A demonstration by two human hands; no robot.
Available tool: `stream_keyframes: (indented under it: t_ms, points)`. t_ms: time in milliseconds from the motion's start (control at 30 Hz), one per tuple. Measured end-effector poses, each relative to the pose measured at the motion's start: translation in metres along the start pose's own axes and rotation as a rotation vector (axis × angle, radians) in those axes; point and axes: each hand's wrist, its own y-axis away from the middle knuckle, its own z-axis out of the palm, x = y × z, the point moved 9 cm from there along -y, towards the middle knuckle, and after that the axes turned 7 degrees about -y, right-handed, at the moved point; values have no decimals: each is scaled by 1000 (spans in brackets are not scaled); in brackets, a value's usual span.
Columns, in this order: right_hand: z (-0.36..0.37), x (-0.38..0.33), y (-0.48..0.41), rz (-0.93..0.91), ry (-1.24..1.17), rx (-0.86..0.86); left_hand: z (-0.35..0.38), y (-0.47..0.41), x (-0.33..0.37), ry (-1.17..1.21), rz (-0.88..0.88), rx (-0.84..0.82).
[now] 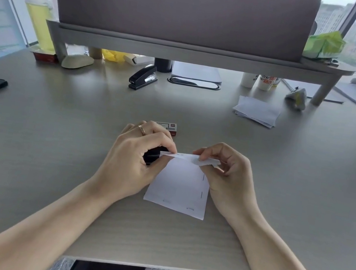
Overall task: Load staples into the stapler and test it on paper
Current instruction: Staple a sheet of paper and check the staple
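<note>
Head view: the left hand (137, 151) grips a small black stapler (152, 156) at the lifted far edge of the white stapled paper sheet (178, 186), lying centre on the grey worktop (55, 138); the right hand (225, 168) pinches that edge, apparently steadying it for another test staple; a red-and-white staple box (170, 127) sits just beyond

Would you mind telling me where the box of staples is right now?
In the head view, the box of staples lies on the desk near centre, just beyond the left hand.
</note>
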Motion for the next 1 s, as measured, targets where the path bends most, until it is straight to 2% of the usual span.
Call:
stream_keyframes:
  t_ms: [567, 833, 900, 1000]
  points:
    - [-1, -1, 1, 21, -8, 25, -2, 0, 5, -53, -2, 8]
    - [-2, -3, 3, 71, -56, 54, -7, -2, 6, -42, -71, 20]
    - [-3, -4, 3, 63, -60, 57, -10, -11, 8, -1, -105, -18]
    - [-4, -8, 4, 29, -37, 48, 0, -32, 15, -37, -55, -214]
